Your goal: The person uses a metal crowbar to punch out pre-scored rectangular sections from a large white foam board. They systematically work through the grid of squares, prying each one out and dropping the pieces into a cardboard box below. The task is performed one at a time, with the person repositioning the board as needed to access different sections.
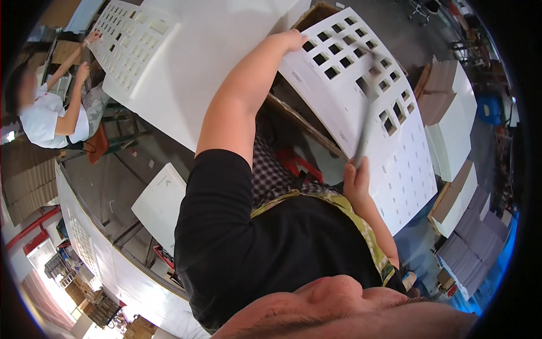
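A large white board (339, 96) with rows of square cut-outs lies tilted in front of me. At its far left corner my left hand (292, 40) is closed on the edge, next to the first holes. My right hand (357, 179) is wrapped round the handle of a long hammer (366, 124). The hammer reaches up over the board, and its head is smeared by motion among the holes. Whether the head touches the board I cannot tell. Rows of small marks cover the nearer part of the board, where no holes show.
A white table (209, 45) spreads to the left, bearing another perforated board (132, 42). A co-worker (53, 113) in a white shirt sits beside it, hands at that board. Stacked white boards (449, 135) and grey sheets (474, 237) stand on the right. Under my board is a cardboard box (299, 118).
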A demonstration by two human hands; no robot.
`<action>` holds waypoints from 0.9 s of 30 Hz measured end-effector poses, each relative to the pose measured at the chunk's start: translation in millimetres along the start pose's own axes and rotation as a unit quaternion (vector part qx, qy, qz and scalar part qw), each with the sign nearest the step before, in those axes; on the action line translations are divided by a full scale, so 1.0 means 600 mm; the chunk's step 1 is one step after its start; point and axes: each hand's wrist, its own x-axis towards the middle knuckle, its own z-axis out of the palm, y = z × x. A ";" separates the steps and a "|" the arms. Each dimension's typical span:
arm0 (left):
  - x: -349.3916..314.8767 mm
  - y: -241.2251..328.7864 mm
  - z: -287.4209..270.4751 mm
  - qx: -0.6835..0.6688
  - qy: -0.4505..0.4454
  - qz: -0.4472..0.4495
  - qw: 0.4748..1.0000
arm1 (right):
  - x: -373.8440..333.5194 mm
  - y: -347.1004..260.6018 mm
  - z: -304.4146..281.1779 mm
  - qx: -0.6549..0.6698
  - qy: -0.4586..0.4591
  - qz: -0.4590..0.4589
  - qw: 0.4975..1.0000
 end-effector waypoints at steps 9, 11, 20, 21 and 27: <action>0.015 -0.001 -0.009 0.032 -0.014 0.018 0.999 | 0.011 -0.020 -0.004 -0.017 0.028 0.083 0.996; 0.021 -0.002 -0.009 0.006 -0.034 -0.002 0.999 | 0.008 -0.018 -0.005 0.117 0.055 -0.045 0.991; 0.025 -0.011 -0.002 0.010 -0.026 0.007 1.000 | 0.011 -0.010 0.001 0.057 0.077 -0.036 0.995; 0.022 -0.010 -0.003 0.020 -0.028 0.012 0.999 | 0.008 -0.011 0.001 0.001 0.050 -0.009 0.999; 0.004 0.001 -0.012 0.038 0.010 0.027 0.999 | 0.006 -0.020 0.000 -0.080 -0.069 0.115 0.988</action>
